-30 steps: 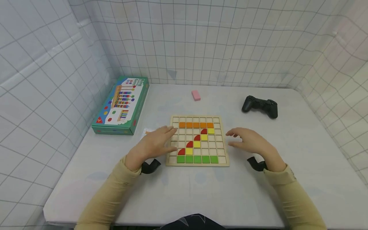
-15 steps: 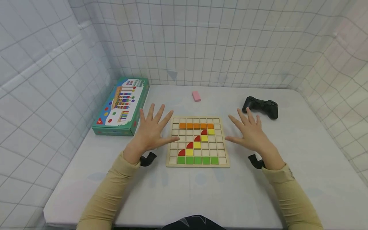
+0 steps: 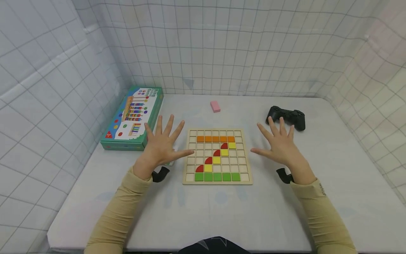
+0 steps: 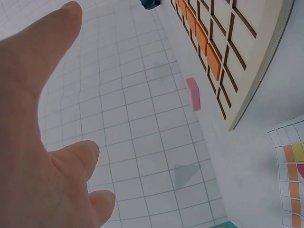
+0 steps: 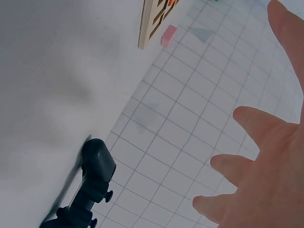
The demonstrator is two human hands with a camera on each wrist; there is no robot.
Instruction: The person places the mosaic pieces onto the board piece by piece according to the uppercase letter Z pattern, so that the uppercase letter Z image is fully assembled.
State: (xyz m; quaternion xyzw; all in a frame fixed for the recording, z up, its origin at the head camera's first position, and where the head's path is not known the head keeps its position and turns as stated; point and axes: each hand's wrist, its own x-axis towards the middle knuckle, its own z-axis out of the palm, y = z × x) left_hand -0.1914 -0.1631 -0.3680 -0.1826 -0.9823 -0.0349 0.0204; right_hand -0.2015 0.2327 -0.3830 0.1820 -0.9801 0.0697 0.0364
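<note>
A wooden grid board [image 3: 249,169] lies flat on the table between both hands. Set in it are an orange row, a green row, and a diagonal of red quarter-round and yellow square tiles. My left hand [image 3: 158,148] is spread wide over the board's left side, its thumb reaching above the edge, holding nothing. To the right of the board my right hand [image 3: 282,148] is spread the same way, also holding nothing. Partly hidden under the left hand is a printed card [image 4: 292,180] with a coloured grid pattern.
A green game box [image 3: 131,120] lies at the back left. A pink block [image 3: 215,106] sits behind the board. Beyond the right hand's fingertips is a black game controller [image 3: 293,118]. Gridded white cloth walls [image 3: 222,49] enclose the white table [image 3: 209,215].
Both hands have gone from low with fingers bent forward to fingers spread wide and pointing up. The left has drifted slightly left, showing more of the card. The board and its tiles stay put.
</note>
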